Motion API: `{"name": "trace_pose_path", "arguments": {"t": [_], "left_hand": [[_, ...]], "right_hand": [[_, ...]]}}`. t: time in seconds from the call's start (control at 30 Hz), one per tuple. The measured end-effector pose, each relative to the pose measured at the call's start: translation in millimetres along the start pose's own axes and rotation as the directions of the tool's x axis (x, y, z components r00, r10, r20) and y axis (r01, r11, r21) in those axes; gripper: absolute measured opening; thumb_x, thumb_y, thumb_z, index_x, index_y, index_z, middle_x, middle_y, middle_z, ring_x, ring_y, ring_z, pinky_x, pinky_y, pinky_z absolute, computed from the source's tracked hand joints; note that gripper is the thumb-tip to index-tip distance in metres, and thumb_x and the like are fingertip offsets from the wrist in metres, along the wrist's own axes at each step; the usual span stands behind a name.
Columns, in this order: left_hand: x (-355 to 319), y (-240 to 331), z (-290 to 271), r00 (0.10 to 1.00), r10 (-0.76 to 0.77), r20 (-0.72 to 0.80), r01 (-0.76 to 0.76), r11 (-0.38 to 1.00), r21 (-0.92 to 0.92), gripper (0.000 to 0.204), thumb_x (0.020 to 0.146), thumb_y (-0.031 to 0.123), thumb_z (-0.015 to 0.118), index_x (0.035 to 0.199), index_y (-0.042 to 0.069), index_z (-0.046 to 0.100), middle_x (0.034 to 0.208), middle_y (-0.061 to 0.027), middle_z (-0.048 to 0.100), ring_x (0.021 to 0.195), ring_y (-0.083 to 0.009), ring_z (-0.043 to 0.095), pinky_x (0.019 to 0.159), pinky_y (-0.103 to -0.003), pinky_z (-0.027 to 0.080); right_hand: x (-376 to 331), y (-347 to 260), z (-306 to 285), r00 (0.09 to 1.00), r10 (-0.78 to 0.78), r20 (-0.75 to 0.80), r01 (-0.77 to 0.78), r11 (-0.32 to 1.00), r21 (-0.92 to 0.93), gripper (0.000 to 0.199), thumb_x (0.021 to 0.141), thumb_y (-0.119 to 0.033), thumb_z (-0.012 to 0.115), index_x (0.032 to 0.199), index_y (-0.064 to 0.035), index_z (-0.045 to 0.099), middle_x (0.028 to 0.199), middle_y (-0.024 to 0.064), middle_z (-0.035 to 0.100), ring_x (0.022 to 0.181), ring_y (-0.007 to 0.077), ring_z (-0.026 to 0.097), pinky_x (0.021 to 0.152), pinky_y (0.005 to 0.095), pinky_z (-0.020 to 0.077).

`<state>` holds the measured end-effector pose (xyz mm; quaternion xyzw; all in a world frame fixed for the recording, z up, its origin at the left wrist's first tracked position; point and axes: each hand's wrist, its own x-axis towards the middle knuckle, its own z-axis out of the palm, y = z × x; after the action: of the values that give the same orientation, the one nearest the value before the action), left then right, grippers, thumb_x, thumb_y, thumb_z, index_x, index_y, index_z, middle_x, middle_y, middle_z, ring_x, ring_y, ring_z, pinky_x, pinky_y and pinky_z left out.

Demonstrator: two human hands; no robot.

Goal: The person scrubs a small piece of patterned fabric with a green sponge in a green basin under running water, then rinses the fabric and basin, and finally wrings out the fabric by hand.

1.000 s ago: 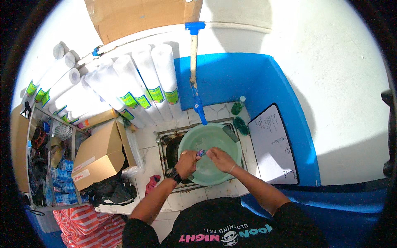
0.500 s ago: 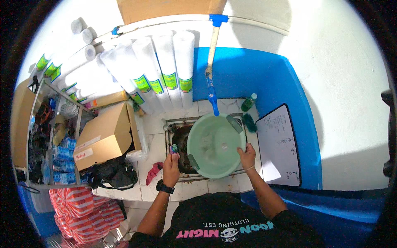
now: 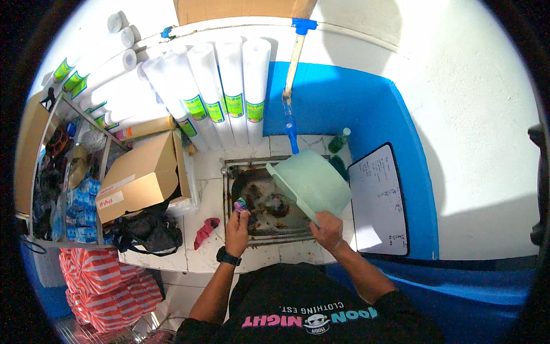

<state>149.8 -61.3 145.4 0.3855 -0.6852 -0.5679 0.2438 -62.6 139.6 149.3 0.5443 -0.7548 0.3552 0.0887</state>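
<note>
My right hand [image 3: 328, 230] grips the near rim of a pale green plastic basin [image 3: 318, 183]. The basin is tipped on its side, its open mouth turned left and down toward the sink and its outer wall facing up. Below and left of it, the stained, rusty-looking sink [image 3: 255, 213] lies exposed. My left hand [image 3: 236, 230], closed by the sink's left edge, pinches a small multicoloured bunched piece [image 3: 240, 204], perhaps a scrubber. A blue tap [image 3: 292, 135] hangs just behind the basin.
A dark pink cloth [image 3: 206, 233] lies on the tiled counter, left of the sink. Farther left are a black bag [image 3: 150, 229] and an open cardboard box [image 3: 140, 178]. Behind the basin stands a green bottle [image 3: 339, 141]; a whiteboard [image 3: 379, 200] leans at the right.
The basin has gone from lying upright over the sink to tipped on its side toward the right, uncovering the sink. My right hand has shifted slightly left and nearer with its rim.
</note>
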Motion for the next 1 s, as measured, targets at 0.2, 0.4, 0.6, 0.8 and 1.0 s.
{"name": "trace_pose_path", "arguments": {"t": [0.2, 0.4, 0.6, 0.8, 1.0], "left_hand": [[-7, 5, 2, 0.999, 0.023, 0.030, -0.023, 1.000, -0.006, 0.040, 0.106, 0.035, 0.045, 0.102, -0.001, 0.060, 0.090, -0.0091, 0.064, 0.084, -0.0182, 0.058, 0.080, -0.032, 0.045], [-20, 4, 2, 1.000, 0.020, 0.020, -0.021, 1.000, 0.002, 0.040, 0.106, 0.036, 0.046, 0.103, -0.001, 0.060, 0.091, -0.0084, 0.063, 0.085, -0.0176, 0.057, 0.081, -0.031, 0.045], [-37, -8, -2, 0.999, -0.031, 0.014, 0.032, 0.994, -0.100, 0.040, 0.105, 0.037, 0.047, 0.101, -0.001, 0.059, 0.092, -0.0063, 0.062, 0.088, -0.0162, 0.055, 0.083, -0.030, 0.044], [-48, -11, -7, 0.997, -0.076, -0.008, 0.074, 0.984, -0.161, 0.040, 0.105, 0.038, 0.048, 0.102, -0.001, 0.060, 0.091, -0.0040, 0.059, 0.087, -0.0134, 0.054, 0.082, -0.029, 0.044], [-64, 1, -5, 0.996, -0.025, -0.091, 0.010, 0.987, -0.161, 0.040, 0.104, 0.038, 0.049, 0.101, 0.001, 0.062, 0.088, -0.0020, 0.059, 0.082, -0.0126, 0.052, 0.076, -0.030, 0.045]], "right_hand": [[-8, -6, -11, 0.995, -0.101, -0.023, 0.102, 0.995, 0.010, 0.026, 0.062, 0.000, 0.073, 0.086, -0.0006, 0.062, 0.073, 0.0141, 0.058, 0.062, 0.0339, 0.058, 0.054, 0.0427, 0.0472], [-15, -11, -17, 0.988, -0.141, -0.054, 0.142, 0.990, 0.002, 0.026, 0.063, 0.001, 0.072, 0.086, -0.0015, 0.062, 0.074, 0.0133, 0.059, 0.063, 0.0329, 0.059, 0.054, 0.0420, 0.0477], [-17, 4, -12, 0.984, 0.095, -0.152, -0.090, 0.995, 0.040, 0.019, 0.074, -0.009, 0.074, 0.088, -0.0035, 0.063, 0.076, 0.0134, 0.063, 0.066, 0.0299, 0.063, 0.060, 0.0389, 0.0509], [-13, 45, 9, 0.650, 0.760, -0.016, -0.584, 0.513, 0.629, 0.018, 0.082, -0.011, 0.073, 0.094, -0.0029, 0.062, 0.086, 0.0045, 0.065, 0.077, 0.0180, 0.060, 0.069, 0.0327, 0.0478], [-41, 73, 46, 0.342, 0.837, 0.427, -0.445, -0.255, 0.858, 0.034, 0.085, -0.010, 0.071, 0.115, -0.0034, 0.056, 0.110, 0.0095, 0.063, 0.100, 0.0232, 0.061, 0.085, 0.0366, 0.0499]]}}
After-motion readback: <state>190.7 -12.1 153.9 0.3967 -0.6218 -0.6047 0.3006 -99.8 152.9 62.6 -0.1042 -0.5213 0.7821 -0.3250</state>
